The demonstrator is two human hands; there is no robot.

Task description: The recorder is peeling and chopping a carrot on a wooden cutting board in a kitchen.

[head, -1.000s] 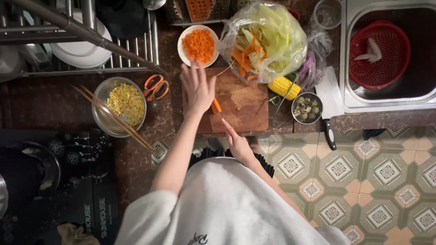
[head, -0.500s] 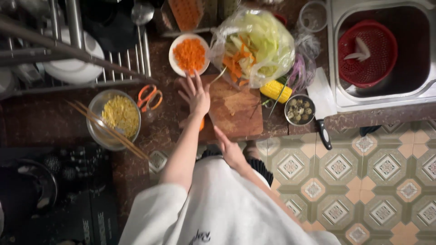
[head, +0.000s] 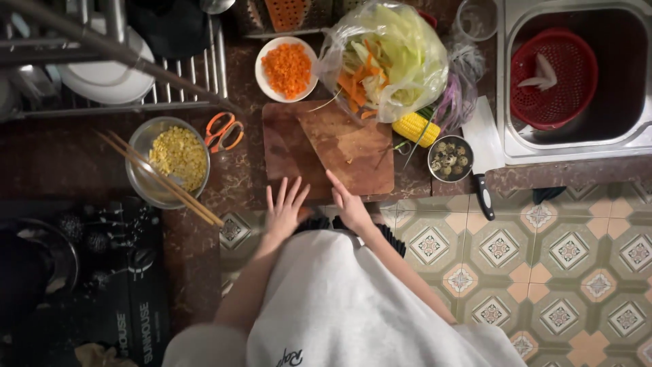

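Wooden cutting board [head: 339, 153], one; two hands, left [head: 285, 211], right [head: 350, 204], seemingly empty, fingers spread.

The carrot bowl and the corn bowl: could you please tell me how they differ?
The carrot bowl is white, the corn bowl clear glass and larger. The carrot bowl stands behind the board with nothing across it; the corn bowl sits left of the board with chopsticks lying over it. Both hold chopped food.
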